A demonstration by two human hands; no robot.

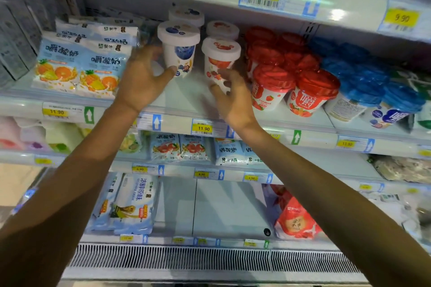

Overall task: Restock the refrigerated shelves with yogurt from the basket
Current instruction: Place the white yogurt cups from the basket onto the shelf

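Just right of the orange-and-pineapple yogurt pouches (pixel 77 65), the left hand (pixel 142 79) is spread wide beside the blueberry yogurt cup (pixel 178 51), which stands on the middle shelf (pixel 186 98). Its thumb touches the low front wall and its fingers are blurred at the far side, so I cannot tell whether it truly grips. These cups are probably light, with stiff but crushable walls, wide capped lids and narrow bases that tip easily. They are best held round the body under the lid. Next comes the strawberry yogurt cup (pixel 220 58), leaning slightly. The right hand (pixel 233 98) pinches its lower wall, fingers curled in front and thumb beneath. Red-lidded cups (pixel 303 91) crowd close beside it. The basket is out of view
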